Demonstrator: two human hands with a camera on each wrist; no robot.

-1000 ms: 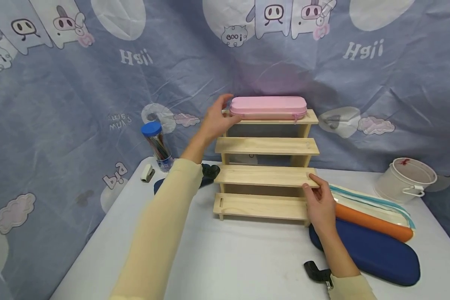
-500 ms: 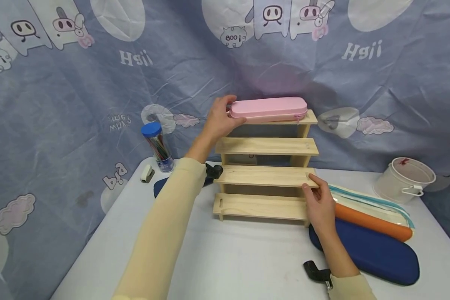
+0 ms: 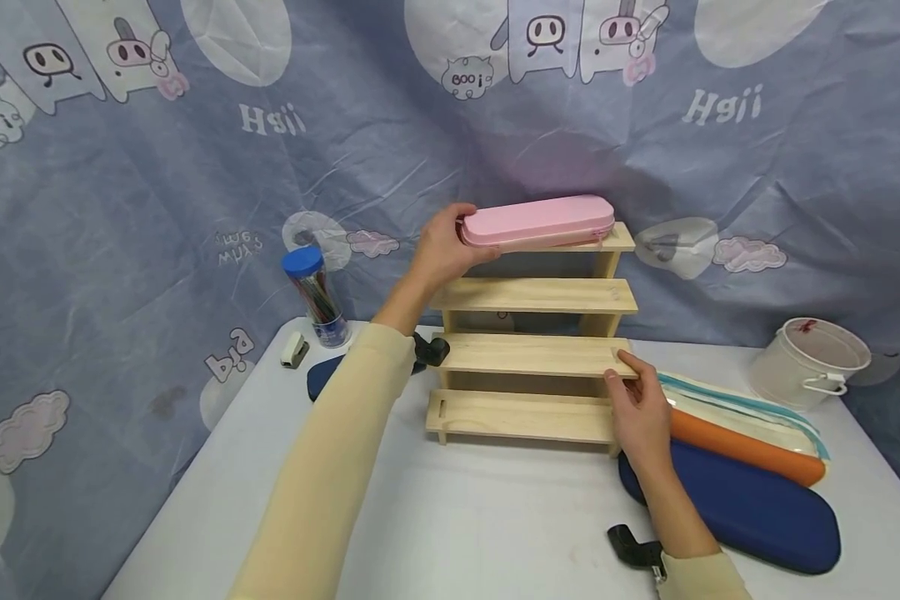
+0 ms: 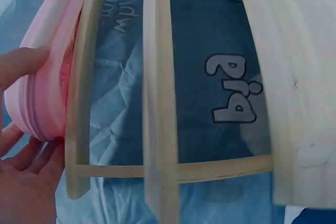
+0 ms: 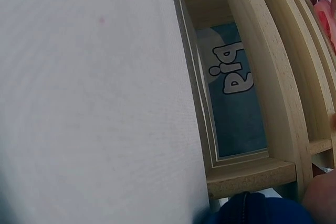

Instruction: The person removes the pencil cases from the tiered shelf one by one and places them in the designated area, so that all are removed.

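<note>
A pink zippered pencil case lies across the top tier of a wooden stepped shelf, its left end jutting toward the front edge. My left hand grips that left end, thumb on the near side and fingers curled round it; the left wrist view shows the thumb pressed on the pink case beside the top board. My right hand pinches the right end of the shelf's third board from the top. In the right wrist view only a bit of that hand shows at the lower right corner.
To the right lie a dark blue case, an orange and cream pouch and a white bucket. At left stand a blue-lidded jar of sticks and a small white stapler-like item. A patterned curtain hangs behind.
The pink case's left end has swung forward and slightly down with my left hand, so the case now lies slanted on the top tier. My right hand has stayed put.
</note>
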